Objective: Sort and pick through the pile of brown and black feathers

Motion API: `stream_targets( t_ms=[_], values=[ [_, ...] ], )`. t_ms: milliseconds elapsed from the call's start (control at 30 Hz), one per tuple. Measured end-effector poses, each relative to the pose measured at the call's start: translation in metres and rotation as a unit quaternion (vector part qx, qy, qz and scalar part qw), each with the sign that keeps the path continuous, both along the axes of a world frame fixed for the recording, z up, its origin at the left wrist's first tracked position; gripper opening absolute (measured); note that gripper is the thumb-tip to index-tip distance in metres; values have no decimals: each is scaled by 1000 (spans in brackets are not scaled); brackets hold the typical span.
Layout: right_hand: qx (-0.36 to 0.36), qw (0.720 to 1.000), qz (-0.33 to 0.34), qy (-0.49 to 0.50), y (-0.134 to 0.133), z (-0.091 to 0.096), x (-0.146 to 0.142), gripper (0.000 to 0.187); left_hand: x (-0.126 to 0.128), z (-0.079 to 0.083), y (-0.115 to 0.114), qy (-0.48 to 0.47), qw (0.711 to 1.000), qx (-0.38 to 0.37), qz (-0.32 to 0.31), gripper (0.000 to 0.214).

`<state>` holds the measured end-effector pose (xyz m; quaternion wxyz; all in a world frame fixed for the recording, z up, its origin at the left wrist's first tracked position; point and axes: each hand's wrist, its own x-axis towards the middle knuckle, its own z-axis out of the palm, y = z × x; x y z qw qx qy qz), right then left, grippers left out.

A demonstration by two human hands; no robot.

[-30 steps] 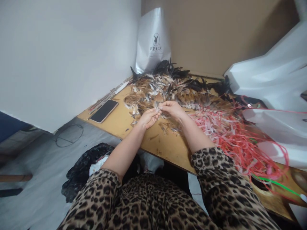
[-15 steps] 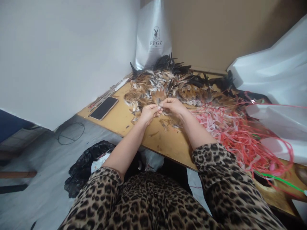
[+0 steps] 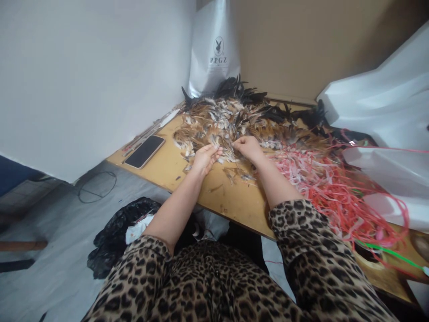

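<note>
A big heap of brown, white and black feathers [image 3: 241,116] covers the far part of a wooden table [image 3: 231,203]. My left hand [image 3: 205,158] rests at the heap's near edge, palm up, fingers curled around a small bunch of feathers. My right hand [image 3: 246,147] is a little to its right, fingers pinched on feathers at the edge of the heap. The two hands are slightly apart. Loose feather scraps [image 3: 234,174] lie on the table just below them.
A tangle of pink and red plastic strips [image 3: 328,188] spreads right of my right arm. A black phone [image 3: 145,151] lies at the table's left corner. A white bag [image 3: 214,49] stands against the back wall. White sheets [image 3: 385,103] lean at right. A black bag [image 3: 117,232] sits on the floor.
My hands, which met at one point over the feathers, have drawn apart: the right moved slightly right, the left lowered a little with its fingers curled.
</note>
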<state>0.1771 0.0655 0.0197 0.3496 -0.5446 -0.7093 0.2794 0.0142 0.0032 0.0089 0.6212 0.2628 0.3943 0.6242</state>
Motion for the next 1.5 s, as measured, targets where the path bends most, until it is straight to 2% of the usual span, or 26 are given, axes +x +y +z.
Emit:
stream_targets(
  t_ms=[67, 167, 267, 367, 433, 600, 800, 933, 1033, 1167, 1300, 1400, 1500],
  values=[
    [-23, 999, 7, -25, -1, -1, -1, 27, 1, 0, -1, 0, 1000, -3, -3, 4],
    [-55, 998, 36, -15, -5, 1, -3, 19, 1, 0, -1, -7, 1000, -5, -13, 3],
    [-100, 990, 47, 86, -10, 6, -6, 12, 0, 1, -1, -26, 1000, -8, -15, 2],
    [-166, 967, 60, 184, -12, 10, -8, 15, -1, 0, -1, -46, 999, -11, -15, 3],
    [-184, 955, 66, 224, -13, 11, -9, 18, -1, -1, 0, -54, 998, -12, -18, 4],
    [-163, 942, 68, 285, -19, 15, -16, 24, 0, -1, -2, -50, 998, -13, -45, 5],
    [-108, 954, 66, 272, -31, 15, -32, 20, 3, 2, -4, -53, 996, -9, -69, 6],
    [-132, 946, 75, 288, -30, 11, -33, 21, 2, 2, -4, -61, 996, -7, -72, 6],
    [-193, 925, 90, 316, -28, 12, -29, 25, 1, 3, -3, -70, 995, 5, -71, 8],
    [-285, 871, 117, 382, -27, 17, -23, 32, 1, 6, -6, -81, 994, 32, -61, 8],
    [-318, 845, 138, 407, -30, 22, -22, 34, 1, 9, -9, -73, 994, 49, -71, 3],
    [-302, 853, 149, 398, -31, 23, -23, 37, 0, 9, -9, -67, 992, 55, -86, 3],
    [-259, 883, 137, 366, -30, 22, -24, 38, -1, 6, -8, -50, 995, 42, -82, 3]
  ],
)
